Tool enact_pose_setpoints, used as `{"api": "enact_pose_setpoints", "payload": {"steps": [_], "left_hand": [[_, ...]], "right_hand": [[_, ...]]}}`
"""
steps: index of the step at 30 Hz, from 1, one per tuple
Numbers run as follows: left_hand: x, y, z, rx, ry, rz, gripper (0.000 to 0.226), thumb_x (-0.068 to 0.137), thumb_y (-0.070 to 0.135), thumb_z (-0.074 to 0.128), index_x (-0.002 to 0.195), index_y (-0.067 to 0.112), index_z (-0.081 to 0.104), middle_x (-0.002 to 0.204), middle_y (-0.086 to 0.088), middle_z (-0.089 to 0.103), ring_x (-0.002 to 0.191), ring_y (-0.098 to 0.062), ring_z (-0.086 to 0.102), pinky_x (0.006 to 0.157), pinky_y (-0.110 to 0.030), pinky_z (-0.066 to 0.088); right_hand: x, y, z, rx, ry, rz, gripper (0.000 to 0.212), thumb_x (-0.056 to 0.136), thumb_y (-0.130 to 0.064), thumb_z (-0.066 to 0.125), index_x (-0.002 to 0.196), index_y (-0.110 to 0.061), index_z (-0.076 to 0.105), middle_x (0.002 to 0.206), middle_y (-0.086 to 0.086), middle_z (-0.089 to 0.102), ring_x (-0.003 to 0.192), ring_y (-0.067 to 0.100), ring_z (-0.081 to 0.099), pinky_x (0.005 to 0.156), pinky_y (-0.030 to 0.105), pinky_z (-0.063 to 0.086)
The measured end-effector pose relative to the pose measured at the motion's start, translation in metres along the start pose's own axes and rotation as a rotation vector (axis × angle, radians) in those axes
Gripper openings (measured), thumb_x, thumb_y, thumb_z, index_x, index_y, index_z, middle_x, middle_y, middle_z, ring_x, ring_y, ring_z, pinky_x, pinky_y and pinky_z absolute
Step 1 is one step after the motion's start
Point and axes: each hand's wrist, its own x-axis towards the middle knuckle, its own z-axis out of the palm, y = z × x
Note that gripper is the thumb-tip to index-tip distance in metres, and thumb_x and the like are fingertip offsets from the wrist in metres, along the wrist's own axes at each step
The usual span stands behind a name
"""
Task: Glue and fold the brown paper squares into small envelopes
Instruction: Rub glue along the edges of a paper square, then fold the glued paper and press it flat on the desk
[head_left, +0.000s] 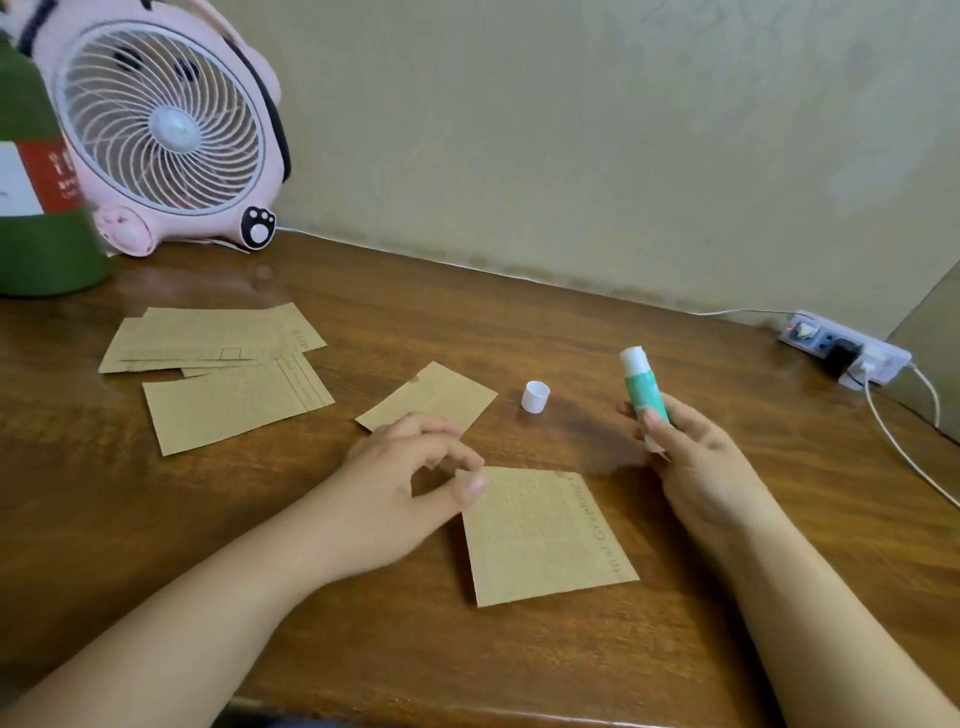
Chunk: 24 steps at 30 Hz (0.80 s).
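Your two bare forearms enter from the bottom edge onto the wooden table (519, 332). Item one, nearest: a brown paper square (545, 535) with printed text, lying flat between your hands. Your left hand (400, 483) has its fingers curled, thumb tip resting on that square's upper-left corner; whether the fingers actually pinch the paper cannot be told. Your right hand (696, 457) grips a green glue stick (644, 389) upright, uncapped, its white tip pointing up, fingers wrapped round the lower barrel. Item two: a smaller brown piece (431, 400), lying flat just beyond your left hand, partly hidden by the fingers. Item three: a white cap (535, 396), standing on the table between that piece and the glue stick. Item four: a loose overlapping pile of brown paper sheets (218, 364), farther left. At the back left, a pink desk fan (166, 130) and a green bottle (36, 208); back right, against the wall, a white power strip (844, 348) with cables.
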Motion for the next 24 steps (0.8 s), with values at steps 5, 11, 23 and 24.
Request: {"api": "enact_pose_setpoints", "payload": {"steps": [5,11,23,24], "left_hand": [[0.020,-0.009,-0.011,-0.017,0.129,-0.026,0.009,0.084,0.031,0.069,0.080,0.039,0.068,0.095,0.019,0.060,0.092,0.001,0.055,0.079,-0.019,0.045],[0.043,-0.020,-0.027,0.238,0.383,-0.270,0.010,0.087,0.028,0.062,0.083,0.019,0.062,0.076,0.009,0.059,0.066,-0.009,0.054,0.055,-0.025,0.042],[0.070,-0.021,-0.019,0.457,0.146,-0.548,0.062,0.077,0.062,0.064,0.119,0.019,0.048,0.123,-0.003,0.054,0.114,-0.027,0.050,0.095,-0.044,0.041],[0.068,-0.022,-0.017,0.377,0.204,-0.504,0.050,0.078,0.054,0.068,0.110,0.021,0.048,0.113,0.000,0.057,0.106,-0.024,0.053,0.092,-0.043,0.043]], "right_hand": [[0.006,0.004,-0.003,-0.147,0.077,-0.080,0.028,0.092,-0.021,0.058,0.114,-0.036,0.052,0.111,-0.014,0.065,0.100,0.003,0.059,0.087,0.027,0.046],[0.010,0.012,-0.008,-0.417,0.150,-0.115,0.034,0.086,-0.023,0.065,0.108,-0.038,0.044,0.111,-0.012,0.057,0.096,0.007,0.057,0.071,0.023,0.046],[0.004,0.011,-0.005,-0.551,0.109,-0.116,0.048,0.085,-0.029,0.066,0.127,-0.025,0.043,0.128,-0.002,0.056,0.104,0.009,0.052,0.080,0.025,0.038],[0.004,0.010,-0.005,-0.560,0.110,-0.108,0.050,0.085,-0.029,0.066,0.129,-0.024,0.042,0.130,-0.001,0.055,0.109,0.012,0.053,0.081,0.025,0.039]]}}
